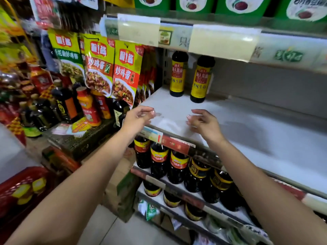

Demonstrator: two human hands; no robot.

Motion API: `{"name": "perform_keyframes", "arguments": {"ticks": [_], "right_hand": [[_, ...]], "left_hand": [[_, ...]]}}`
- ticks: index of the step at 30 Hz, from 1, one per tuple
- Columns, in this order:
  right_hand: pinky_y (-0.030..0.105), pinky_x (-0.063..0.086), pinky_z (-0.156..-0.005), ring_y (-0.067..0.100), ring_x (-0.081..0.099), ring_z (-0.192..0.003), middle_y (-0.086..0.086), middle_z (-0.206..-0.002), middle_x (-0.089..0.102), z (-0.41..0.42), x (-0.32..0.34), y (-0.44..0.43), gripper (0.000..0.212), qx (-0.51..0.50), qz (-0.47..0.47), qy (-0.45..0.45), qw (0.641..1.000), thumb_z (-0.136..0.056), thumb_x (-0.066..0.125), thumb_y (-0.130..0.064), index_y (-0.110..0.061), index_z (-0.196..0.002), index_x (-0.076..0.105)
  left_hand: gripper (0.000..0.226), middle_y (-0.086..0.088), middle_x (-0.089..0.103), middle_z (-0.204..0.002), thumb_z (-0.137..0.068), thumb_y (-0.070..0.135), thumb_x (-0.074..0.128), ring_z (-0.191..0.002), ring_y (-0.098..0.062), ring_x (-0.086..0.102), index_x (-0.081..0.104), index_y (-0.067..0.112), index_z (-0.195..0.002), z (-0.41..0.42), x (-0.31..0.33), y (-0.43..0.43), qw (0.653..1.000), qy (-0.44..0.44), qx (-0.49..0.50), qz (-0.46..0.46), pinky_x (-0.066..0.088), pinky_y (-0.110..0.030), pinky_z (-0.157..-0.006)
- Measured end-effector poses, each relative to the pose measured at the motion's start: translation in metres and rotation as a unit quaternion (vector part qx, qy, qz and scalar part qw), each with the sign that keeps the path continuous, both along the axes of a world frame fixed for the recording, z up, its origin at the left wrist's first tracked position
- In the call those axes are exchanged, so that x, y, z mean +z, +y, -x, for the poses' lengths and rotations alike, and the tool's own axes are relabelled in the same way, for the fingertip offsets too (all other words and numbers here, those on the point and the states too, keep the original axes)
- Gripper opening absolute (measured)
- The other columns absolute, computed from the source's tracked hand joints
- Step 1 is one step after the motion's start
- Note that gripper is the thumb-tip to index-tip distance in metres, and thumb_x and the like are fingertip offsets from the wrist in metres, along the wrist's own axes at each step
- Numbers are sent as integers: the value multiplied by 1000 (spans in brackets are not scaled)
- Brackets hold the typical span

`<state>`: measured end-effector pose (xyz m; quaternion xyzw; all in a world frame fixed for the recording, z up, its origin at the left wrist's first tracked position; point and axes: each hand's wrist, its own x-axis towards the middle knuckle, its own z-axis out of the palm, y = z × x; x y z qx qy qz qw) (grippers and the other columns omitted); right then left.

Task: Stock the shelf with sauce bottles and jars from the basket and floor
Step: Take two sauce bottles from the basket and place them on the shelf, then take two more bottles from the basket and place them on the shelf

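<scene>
Two sauce bottles [178,73] stand upright side by side at the far left of the white shelf [256,135] — dark glass, black caps, yellow labels with red panels. Nearer, the left hand [139,115] and right hand [203,122] hover apart over its front edge, fingers loosely curled, holding nothing. A red basket [12,177] at the near left holds yellow-lidded jars [23,191].

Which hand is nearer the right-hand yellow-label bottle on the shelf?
Right. The right hand is directly in front of the bottle; the left hand is farther left, by the shelf edge.
</scene>
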<state>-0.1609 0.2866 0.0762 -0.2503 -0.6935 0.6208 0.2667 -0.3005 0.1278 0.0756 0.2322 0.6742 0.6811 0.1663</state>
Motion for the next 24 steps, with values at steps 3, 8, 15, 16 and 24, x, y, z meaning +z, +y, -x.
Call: {"name": "perform_keyframes", "arguments": {"ticks": [3,8,15,16,24], "right_hand": [[22,55,-69,23,64,-83,5,-86,62,-9,0,-25,16,50,27,20,998,-85,63,-8,-14,-98,57],[19,55,-69,11,67,-67,10,-89,63,-11,-9,-68,18,143,52,10,988,-88,58,-3,-7,-105,55],[16,53,-64,3,66,-62,2,-85,61,29,-40,-142,16,259,27,-42,965,-88,57,-7,-23,-91,55],[17,53,-65,5,66,-65,2,-85,61,37,-47,-158,14,279,29,-54,958,-88,58,-8,-20,-95,55],[15,51,-62,5,66,-65,-1,-83,63,97,-101,-281,18,397,49,-145,905,-87,60,-9,-14,-103,53]], "left_hand": [[8,-4,66,-90,-87,12,60,-85,-14,65,61,9,-95,-24,-4,-31,1000,-17,14,-15,54,-18,-72],[10,3,64,-87,-93,15,50,-73,-2,64,60,15,-90,-49,-22,-85,995,-68,68,10,50,-17,-71],[12,5,65,-70,-91,10,53,-59,-3,62,61,11,-84,-64,-58,-184,977,-115,178,8,49,-16,-56],[15,6,65,-66,-91,10,54,-62,-7,60,62,14,-78,-65,-65,-203,973,-122,198,-1,47,-18,-58],[11,-1,63,-78,-91,17,54,-71,-9,62,62,17,-84,-82,-121,-348,925,-166,339,45,45,-24,-70]]}}
